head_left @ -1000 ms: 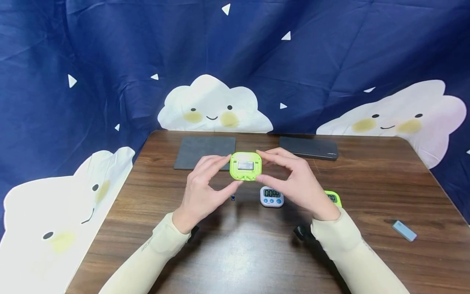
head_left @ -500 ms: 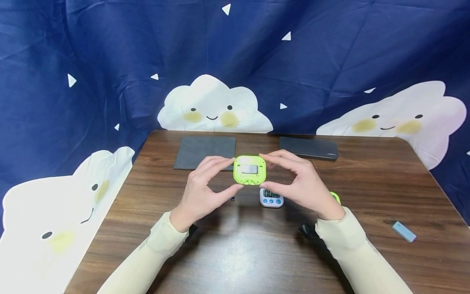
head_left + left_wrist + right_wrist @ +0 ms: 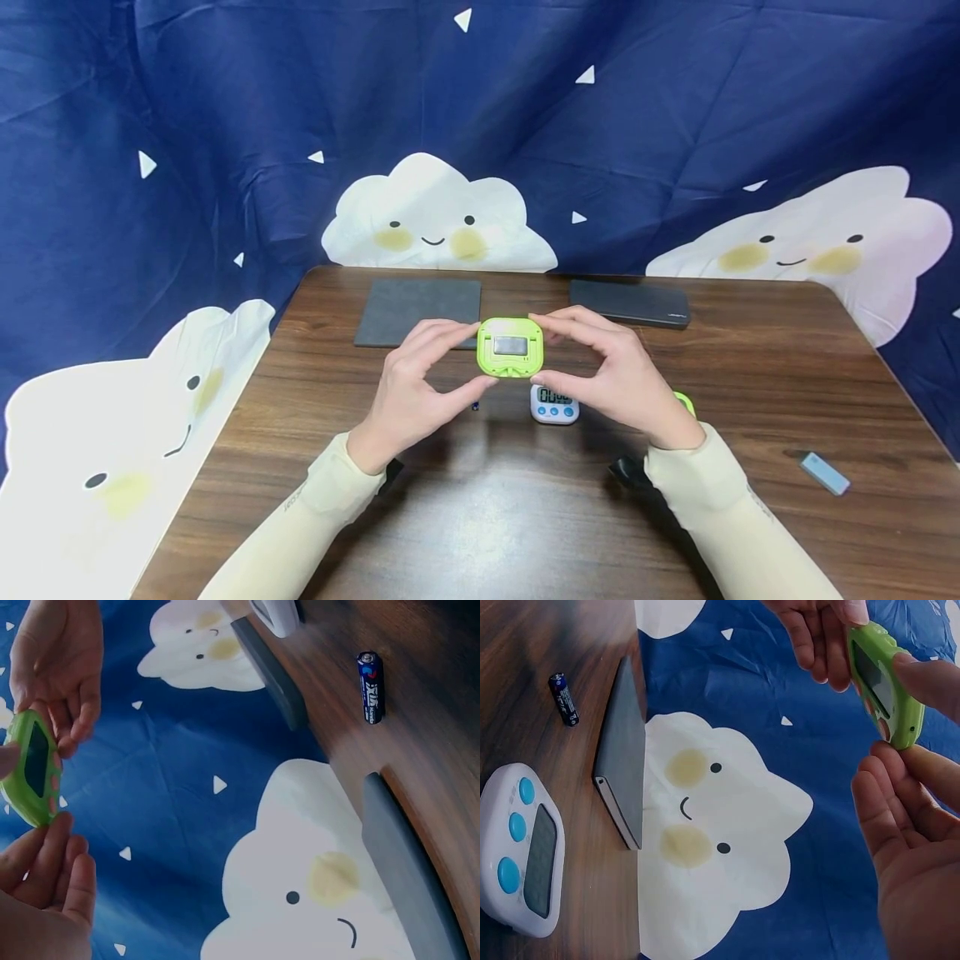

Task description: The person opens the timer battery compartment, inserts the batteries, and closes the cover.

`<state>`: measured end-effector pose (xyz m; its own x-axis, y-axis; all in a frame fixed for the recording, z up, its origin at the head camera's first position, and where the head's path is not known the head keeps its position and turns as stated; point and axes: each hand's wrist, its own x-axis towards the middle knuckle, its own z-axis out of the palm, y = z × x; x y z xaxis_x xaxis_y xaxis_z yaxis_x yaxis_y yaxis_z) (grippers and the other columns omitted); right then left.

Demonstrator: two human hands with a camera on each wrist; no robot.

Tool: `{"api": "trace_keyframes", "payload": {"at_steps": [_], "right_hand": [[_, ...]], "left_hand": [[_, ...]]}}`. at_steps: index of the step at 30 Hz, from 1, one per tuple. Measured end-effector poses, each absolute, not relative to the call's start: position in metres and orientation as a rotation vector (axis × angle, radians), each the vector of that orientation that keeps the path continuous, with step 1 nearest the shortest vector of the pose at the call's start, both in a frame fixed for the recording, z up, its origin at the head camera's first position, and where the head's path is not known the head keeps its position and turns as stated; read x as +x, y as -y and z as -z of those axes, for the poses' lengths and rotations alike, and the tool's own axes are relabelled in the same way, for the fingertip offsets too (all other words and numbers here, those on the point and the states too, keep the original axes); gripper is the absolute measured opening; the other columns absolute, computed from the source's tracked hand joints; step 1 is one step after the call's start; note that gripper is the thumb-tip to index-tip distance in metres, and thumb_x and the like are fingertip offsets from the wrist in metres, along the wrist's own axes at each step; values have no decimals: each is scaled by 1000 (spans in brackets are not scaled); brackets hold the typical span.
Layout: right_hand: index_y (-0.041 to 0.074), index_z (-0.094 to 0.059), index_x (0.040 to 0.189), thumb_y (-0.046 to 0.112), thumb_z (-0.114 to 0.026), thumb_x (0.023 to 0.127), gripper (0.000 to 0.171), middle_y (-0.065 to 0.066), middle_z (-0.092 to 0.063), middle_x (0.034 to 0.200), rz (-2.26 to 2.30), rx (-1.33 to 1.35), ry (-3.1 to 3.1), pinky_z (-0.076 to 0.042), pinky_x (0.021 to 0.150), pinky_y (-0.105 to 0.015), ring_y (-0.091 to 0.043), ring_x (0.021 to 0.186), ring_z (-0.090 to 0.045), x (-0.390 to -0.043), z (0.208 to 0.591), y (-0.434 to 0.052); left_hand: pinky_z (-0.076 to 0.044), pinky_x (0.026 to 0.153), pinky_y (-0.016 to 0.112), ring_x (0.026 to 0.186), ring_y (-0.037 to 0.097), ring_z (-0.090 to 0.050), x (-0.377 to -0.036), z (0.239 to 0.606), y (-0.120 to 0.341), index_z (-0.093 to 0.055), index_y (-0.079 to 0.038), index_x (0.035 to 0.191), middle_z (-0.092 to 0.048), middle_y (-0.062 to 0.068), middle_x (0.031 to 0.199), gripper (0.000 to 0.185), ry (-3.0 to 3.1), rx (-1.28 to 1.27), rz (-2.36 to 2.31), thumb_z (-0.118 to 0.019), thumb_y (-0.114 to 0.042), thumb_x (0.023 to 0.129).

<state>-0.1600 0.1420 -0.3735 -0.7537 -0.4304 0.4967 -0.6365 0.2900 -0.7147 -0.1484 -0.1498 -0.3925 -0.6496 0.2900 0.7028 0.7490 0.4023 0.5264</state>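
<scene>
Green timer (image 3: 510, 347) has not moved since half a second ago: we pinch it with left hand (image 3: 415, 392) and right hand (image 3: 617, 375), white timer (image 3: 555, 403) at 6 o'clock below.

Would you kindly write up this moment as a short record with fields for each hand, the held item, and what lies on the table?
Held item: green timer, back side toward the head camera, lifted above the table
Left hand: pinches the timer's left edge
Right hand: pinches the timer's right edge
Beneath the hands: white timer with blue buttons
Loose item: battery
Far edge: grey pad, dark case
Right side: small blue block
</scene>
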Motion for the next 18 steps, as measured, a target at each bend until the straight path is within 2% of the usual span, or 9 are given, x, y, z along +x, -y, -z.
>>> {"api": "trace_keyframes", "payload": {"at_steps": [7,18], "right_hand": [[17,-76,143,-2,-97,83,67,0,-76,129,-1679,992,2351,-61,104,-22,-17,115,-74,-159,368,-146],[23,-77,142,3,-99,82,67,3,-76,128,-1688,958,2375,-61,101,-23,-23,113,-72,-159,371,-145]], "left_hand": [[-59,109,32,124,22,-73,-151,387,157,-79,-10,140,-83,5,125,62,2194,-965,1320,-101,-10,82],[-60,107,29,120,21,-74,-153,389,157,-81,-9,136,-84,5,120,56,2208,-946,1397,-99,-6,83]]}}
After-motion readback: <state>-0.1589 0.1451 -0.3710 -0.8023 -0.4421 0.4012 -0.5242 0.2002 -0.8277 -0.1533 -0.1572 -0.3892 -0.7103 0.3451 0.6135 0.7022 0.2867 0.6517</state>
